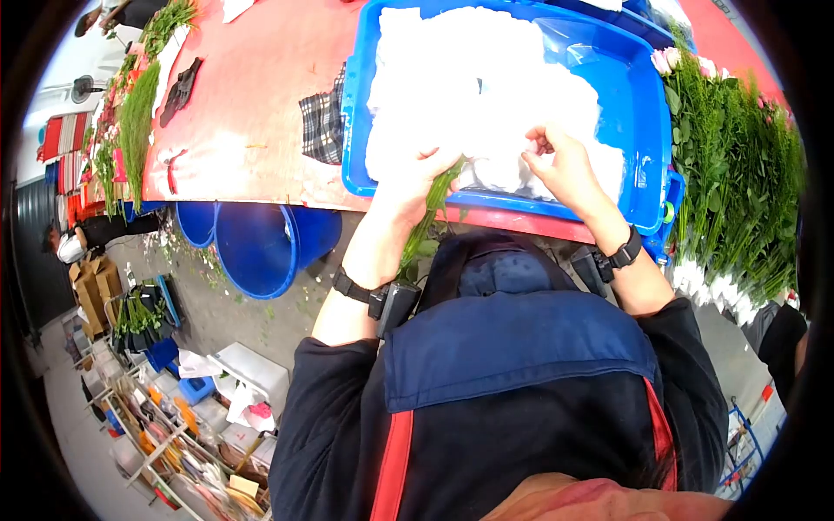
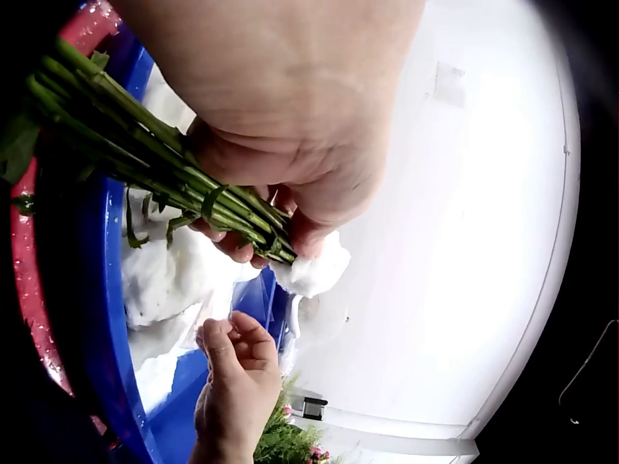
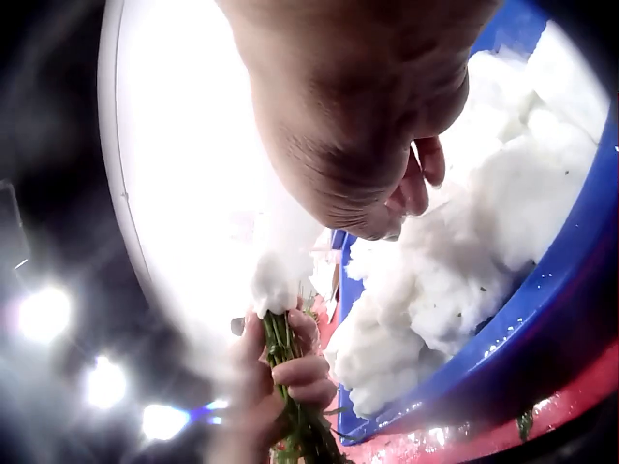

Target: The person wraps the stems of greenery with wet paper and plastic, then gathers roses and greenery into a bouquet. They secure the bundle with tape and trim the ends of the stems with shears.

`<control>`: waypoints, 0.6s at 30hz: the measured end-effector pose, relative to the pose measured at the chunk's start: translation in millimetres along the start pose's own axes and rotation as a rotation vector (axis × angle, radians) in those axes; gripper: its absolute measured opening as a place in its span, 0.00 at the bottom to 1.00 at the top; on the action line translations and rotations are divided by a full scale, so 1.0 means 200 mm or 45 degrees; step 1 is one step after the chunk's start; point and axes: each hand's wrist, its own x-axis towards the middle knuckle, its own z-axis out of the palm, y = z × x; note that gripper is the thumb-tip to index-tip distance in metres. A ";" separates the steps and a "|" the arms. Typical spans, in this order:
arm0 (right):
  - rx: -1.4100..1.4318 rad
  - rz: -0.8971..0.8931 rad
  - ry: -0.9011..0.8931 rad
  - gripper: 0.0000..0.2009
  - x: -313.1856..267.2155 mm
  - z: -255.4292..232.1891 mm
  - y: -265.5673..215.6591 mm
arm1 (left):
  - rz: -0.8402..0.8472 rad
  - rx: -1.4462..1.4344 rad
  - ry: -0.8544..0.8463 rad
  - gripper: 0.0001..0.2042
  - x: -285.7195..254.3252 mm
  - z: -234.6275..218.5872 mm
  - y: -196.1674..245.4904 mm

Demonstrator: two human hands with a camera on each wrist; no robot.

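Observation:
My left hand (image 1: 408,187) grips a bundle of green stems (image 2: 184,184) over the near side of a blue tub (image 1: 351,139). A wet-looking white wad (image 3: 276,282) of cotton-like material covers the cut ends of the stems, beside my left thumb. My right hand (image 1: 566,169) is raised over the tub to the right of the bundle, its fingers loosely bent and nothing visible between them. White fluffy material (image 3: 474,222) fills much of the tub; it is overexposed in the head view.
Bunches of pink flowers (image 1: 721,156) with white-wrapped stem ends lie right of the tub. A checked cloth (image 1: 321,128) and a dark glove (image 1: 181,91) lie on the red table (image 1: 252,52). Blue buckets (image 1: 256,252) stand below its edge, near a loaded cart (image 1: 165,434).

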 end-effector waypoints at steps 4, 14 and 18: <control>-0.275 -0.238 0.111 0.24 -0.06 -0.01 -0.05 | -0.035 0.065 0.010 0.10 -0.03 0.04 0.01; -0.450 -0.529 0.192 0.05 -0.09 -0.06 0.14 | -0.030 -0.088 0.032 0.09 -0.10 0.15 0.00; -0.121 -0.373 0.164 0.05 -0.05 -0.09 0.06 | -0.041 -0.125 -0.038 0.10 -0.13 0.18 -0.05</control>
